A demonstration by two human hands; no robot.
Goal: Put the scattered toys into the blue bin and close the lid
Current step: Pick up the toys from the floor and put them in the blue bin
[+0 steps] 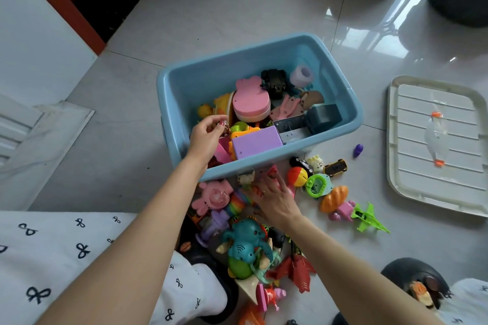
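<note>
Head view: open blue bin [340, 103] half-filled with colourful toys [254, 103].

There is one view only, from the camera on my head. It looks forward and steeply down over my two forearms onto the tiled floor [237, 8]. It sits close: my arms enter from the bottom edge and fill much of the lower half. The blue bin [184, 82] lies near the middle of the wide-angle picture, the lid [438, 140] at the right edge, and straight lines bend toward the corners.
</note>
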